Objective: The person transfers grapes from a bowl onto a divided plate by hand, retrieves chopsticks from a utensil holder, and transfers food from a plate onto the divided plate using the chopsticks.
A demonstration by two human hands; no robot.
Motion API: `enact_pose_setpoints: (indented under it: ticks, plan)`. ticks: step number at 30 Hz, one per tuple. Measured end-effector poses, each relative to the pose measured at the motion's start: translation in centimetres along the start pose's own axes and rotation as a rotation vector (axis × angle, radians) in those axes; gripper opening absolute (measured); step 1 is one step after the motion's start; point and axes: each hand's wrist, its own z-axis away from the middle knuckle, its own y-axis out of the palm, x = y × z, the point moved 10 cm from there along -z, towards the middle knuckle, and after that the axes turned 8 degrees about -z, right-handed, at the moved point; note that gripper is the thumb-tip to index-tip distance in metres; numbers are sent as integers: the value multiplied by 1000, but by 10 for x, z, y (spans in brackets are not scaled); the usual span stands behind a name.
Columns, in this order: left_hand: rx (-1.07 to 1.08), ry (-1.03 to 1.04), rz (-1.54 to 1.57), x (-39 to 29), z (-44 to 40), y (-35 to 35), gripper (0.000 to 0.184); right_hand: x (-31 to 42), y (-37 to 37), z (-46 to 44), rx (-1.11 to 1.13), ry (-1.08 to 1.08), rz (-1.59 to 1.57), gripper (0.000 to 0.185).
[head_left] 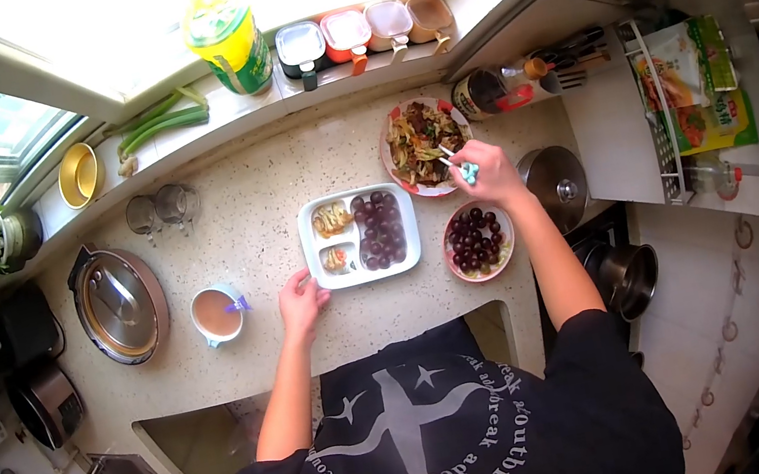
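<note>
My right hand (487, 171) is closed on chopsticks with pale blue-green ends, their tips in a plate of cooked food (423, 140) with a red and white rim. The fingers of my left hand (301, 302) touch the lower left corner of a white divided tray (369, 276). Dark grapes (380, 229) fill the tray's large right compartment, and small portions of food (331, 218) lie in the two left ones. Below my right hand, a pink-rimmed bowl (453, 265) holds more dark grapes.
Left of the tray stand a cup of brown drink (217, 313), a lidded pan (120, 305) and two glasses (174, 204). Seasoning boxes (347, 33) line the sill. A lidded pot (555, 189) and a bottle (482, 93) stand at the right.
</note>
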Motion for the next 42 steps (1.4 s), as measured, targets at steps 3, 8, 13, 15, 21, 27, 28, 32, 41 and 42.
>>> enact_pose_setpoints:
  ticks: [3, 8, 13, 15, 21, 27, 28, 32, 41, 42]
  plan:
    - [-6, 13, -6, -1, 0, 0, 34, -9, -12, 0, -87, 98, -81, 12]
    - [-12, 10, 3, -2, 1, 0, 34, -52, -27, 29, -272, 292, -312, 10]
    - [-9, 8, 0, 0, 0, 0, 33, -84, -29, 67, -459, 566, -736, 10]
    - [-8, 8, 0, 0, 0, 0, 33, -82, -31, 77, -538, 610, -888, 11]
    - [-4, 20, 4, 3, -2, -2, 34, -31, 22, 97, -431, 690, -1098, 12]
    - [-10, 18, -12, 3, -3, -2, 33, 31, 139, 108, -175, 794, -1094, 10]
    - [-11, 19, -7, 2, -2, -2, 33, 39, 154, 110, -156, 811, -1107, 10]
    - [-10, 20, 3, 2, -2, -1, 32, 66, 158, 96, -122, 414, -626, 21]
    - [-13, 20, 21, 3, -2, -1, 34, 68, 29, 64, -159, 206, -322, 20]
    - [-16, 21, 22, 3, -2, -1, 34, 62, 11, 59, -185, 219, -315, 19]
